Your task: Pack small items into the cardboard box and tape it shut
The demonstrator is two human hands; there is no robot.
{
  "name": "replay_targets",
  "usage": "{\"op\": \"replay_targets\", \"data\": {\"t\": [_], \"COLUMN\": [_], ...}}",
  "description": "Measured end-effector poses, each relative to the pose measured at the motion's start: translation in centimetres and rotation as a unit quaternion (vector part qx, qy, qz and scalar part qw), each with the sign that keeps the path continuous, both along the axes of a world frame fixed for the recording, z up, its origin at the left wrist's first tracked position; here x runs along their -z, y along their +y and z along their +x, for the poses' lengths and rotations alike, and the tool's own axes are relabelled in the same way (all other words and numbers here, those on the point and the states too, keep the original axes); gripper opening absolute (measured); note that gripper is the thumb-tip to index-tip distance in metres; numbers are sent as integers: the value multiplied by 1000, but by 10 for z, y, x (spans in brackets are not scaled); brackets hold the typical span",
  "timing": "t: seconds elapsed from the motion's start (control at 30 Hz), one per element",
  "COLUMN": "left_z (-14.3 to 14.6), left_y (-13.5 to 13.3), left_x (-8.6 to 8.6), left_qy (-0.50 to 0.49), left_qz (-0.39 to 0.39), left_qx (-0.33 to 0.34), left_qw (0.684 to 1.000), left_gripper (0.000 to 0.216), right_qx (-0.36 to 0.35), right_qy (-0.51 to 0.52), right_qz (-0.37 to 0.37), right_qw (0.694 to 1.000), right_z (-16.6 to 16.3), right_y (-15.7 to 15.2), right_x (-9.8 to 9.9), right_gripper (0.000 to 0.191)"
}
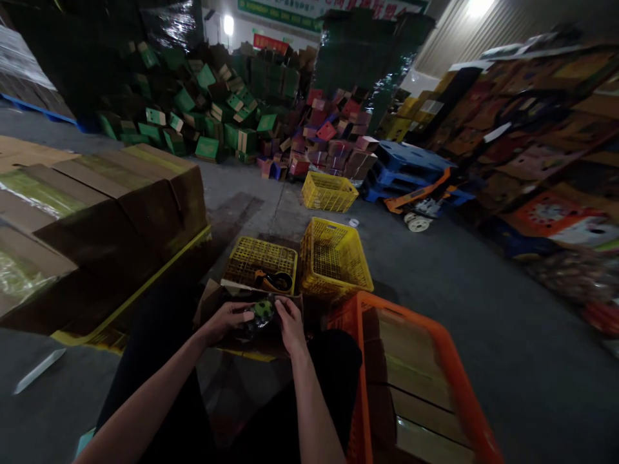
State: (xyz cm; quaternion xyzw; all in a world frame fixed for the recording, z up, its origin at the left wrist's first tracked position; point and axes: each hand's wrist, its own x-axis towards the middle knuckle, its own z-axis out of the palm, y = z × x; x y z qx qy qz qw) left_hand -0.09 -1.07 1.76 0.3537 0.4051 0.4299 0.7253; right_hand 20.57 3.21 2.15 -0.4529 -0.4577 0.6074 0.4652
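Between my two hands is a small clear plastic bag (262, 312) with green, dark-spotted contents that I cannot make out. My left hand (229, 322) pinches its left side, thumb on top. On its right edge, the fingers of my right hand (291, 322) are closed. Both hands are over an open cardboard box (209, 303) between my knees; its inside is dark. Just beyond it, an orange and black tape dispenser (275, 280) lies on a yellow crate (236, 261).
A yellow crate (333, 283) stands ahead to the right, another (329, 192) farther off. Closed cartons fill an orange crate (360, 386) by my right knee. Large taped cartons (120, 193) stand at left. Beyond are heaped green boxes (207, 147), blue pallets (406, 158) and a pallet jack (418, 209).
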Motion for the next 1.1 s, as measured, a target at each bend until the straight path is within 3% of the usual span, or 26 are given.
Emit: {"op": "replay_targets", "data": {"t": [0.13,0.37,0.57,0.77,0.93,1.03,1.1], "left_z": [-3,-4,0,-2,-5,-1,3], "left_y": [-1,2,2,2,8,10,8], "left_x": [1,3,9,15,20,20,18], "left_qy": [1,-68,-32,21,133,196,169], "left_qz": [22,-14,-25,19,80,171,205], "left_qx": [15,-50,-12,-64,-132,-125,-99], "left_qw": [1000,996,999,998,979,957,959], "left_gripper": [64,80,59,60,58,52,58], "right_qx": [-54,-23,-20,-6,-54,-79,-76], "right_qy": [35,114,123,104,73,129,162], "right_qz": [-28,-57,-58,-95,-187,-240,-250], "right_qw": [998,992,991,990,978,959,951], "right_z": [-1,-1,-4,-3,-8,-14,-16], "right_y": [-3,-1,-3,-3,-10,-13,-12], "right_x": [-4,-8,-6,-6,-2,3,5], "right_gripper": [38,17,17,32,51,55,53]}}
